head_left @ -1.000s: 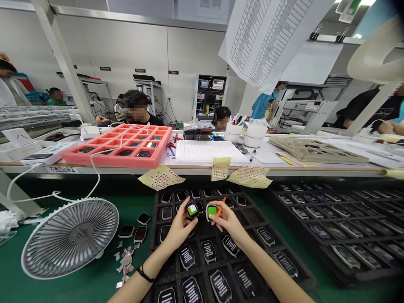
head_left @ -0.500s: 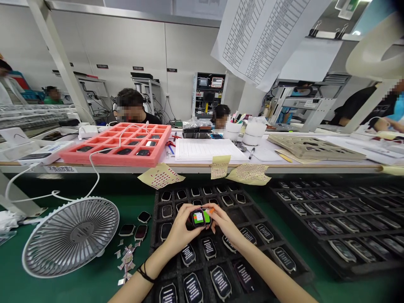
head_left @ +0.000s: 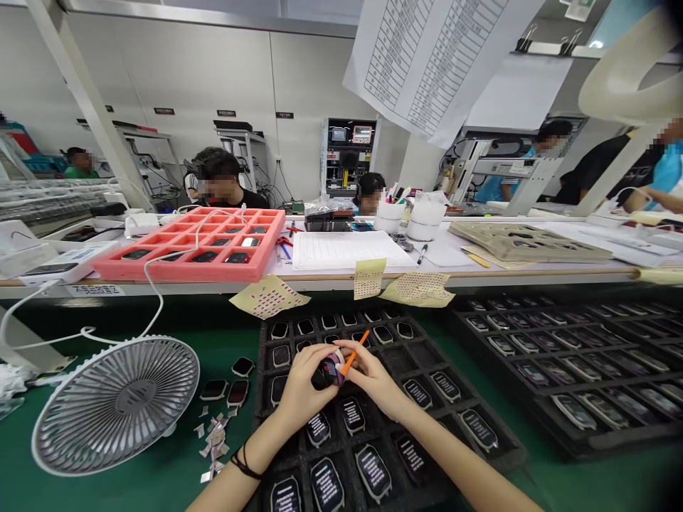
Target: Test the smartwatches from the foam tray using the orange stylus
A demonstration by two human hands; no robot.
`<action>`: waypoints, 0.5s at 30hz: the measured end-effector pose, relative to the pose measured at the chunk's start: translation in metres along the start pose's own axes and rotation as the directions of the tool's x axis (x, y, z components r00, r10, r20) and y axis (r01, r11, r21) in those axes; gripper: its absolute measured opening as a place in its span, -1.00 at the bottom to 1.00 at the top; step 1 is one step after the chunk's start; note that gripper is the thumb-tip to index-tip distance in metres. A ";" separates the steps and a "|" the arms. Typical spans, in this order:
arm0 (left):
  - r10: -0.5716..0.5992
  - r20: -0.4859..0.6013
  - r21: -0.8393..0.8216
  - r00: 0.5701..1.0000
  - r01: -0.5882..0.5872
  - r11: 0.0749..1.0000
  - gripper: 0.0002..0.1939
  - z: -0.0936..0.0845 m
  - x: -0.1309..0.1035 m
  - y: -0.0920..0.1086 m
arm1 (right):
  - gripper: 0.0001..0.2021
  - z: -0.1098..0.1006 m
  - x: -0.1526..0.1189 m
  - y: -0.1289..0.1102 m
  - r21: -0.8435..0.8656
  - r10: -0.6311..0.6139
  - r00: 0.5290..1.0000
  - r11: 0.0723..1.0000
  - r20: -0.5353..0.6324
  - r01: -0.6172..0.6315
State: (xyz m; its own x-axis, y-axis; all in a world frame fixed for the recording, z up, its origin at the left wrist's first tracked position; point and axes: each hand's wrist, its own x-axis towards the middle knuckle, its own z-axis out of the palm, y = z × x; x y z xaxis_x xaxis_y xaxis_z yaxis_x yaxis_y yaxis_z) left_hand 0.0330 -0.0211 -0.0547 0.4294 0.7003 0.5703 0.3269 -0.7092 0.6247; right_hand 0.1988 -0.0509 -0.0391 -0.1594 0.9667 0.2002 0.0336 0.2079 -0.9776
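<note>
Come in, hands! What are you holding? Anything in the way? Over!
Left hand: holding watch. Right hand: holding orange stick. Both above black tray. Watch partly hidden by fingers.

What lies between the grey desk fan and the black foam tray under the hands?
Three strapless smartwatches and, nearer the wearer, a loose pile of small pale scraps, all on the green surface; the head view shows this.

Left of the left hand (head_left: 304, 384): grey fan (head_left: 136, 398) | farther off, up-left: pink foam tray (head_left: 229, 272), white cable (head_left: 161, 299) draped across | directly beyond both hands: yellow dotted sheets (head_left: 369, 278) at shelf edge, printed form (head_left: 346, 250) above | beyond the right hand (head_left: 373, 380), rightward: pen (head_left: 422, 254), beige tray (head_left: 483, 242) | high above: hanging printed list (head_left: 427, 71)
</note>
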 end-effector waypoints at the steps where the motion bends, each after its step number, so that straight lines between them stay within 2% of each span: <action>1: 0.016 -0.015 -0.027 1.000 -0.016 0.999 -0.49 -0.001 0.001 0.002 | -0.63 -0.001 0.001 0.001 0.084 0.030 0.999 0.996 0.019 -0.031; 4: 0.056 -0.039 -0.081 0.998 -0.059 0.995 -0.50 -0.004 0.003 0.007 | -0.60 -0.003 0.001 0.002 0.277 0.139 0.985 0.947 0.103 -0.162; 7: 0.079 -0.059 -0.088 0.995 -0.084 0.993 -0.49 -0.005 0.003 0.008 | -0.60 -0.002 0.001 0.001 0.370 0.180 0.970 0.900 0.165 -0.230; 10: 0.104 -0.066 -0.085 0.992 -0.110 0.990 -0.48 -0.004 0.002 0.006 | -0.62 -0.002 0.000 -0.001 0.404 0.180 0.968 0.884 0.172 -0.236; 15: 0.164 -0.067 -0.069 0.984 -0.169 0.983 -0.49 -0.003 0.001 0.007 | -0.64 -0.004 -0.003 -0.002 0.366 0.144 0.976 0.910 0.162 -0.195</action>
State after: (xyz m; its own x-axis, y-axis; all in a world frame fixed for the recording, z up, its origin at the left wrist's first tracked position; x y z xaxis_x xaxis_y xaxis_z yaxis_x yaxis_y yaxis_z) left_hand 0.0330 -0.0252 -0.0482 0.4195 0.5781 0.6998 0.1909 -0.8099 0.5546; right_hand 0.2032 -0.0536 -0.0377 -0.3106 0.9495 0.0445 -0.2998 -0.0535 -0.9525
